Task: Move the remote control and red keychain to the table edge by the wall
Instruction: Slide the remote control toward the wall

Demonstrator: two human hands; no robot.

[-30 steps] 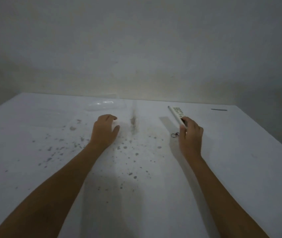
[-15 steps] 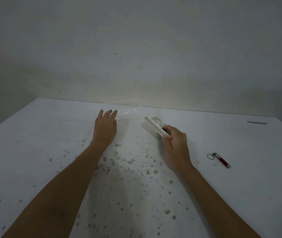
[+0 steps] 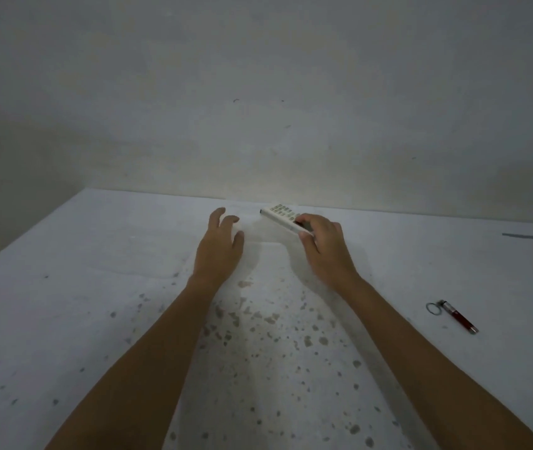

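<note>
My right hand [image 3: 322, 245] grips the near end of the white remote control [image 3: 283, 216], angling it close to the desk [image 3: 63, 287] edge by the wall [image 3: 258, 92] for set-down. Left hand [image 3: 219, 248] hovers loosely open, empty, just beside. Red keychain [image 3: 457, 319] lies well apart on my right, not yet moved.

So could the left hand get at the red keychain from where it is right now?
Probably not easily. The left hand is near the wall edge, and the right hand gripping the remote control lies between it and the red keychain.
</note>
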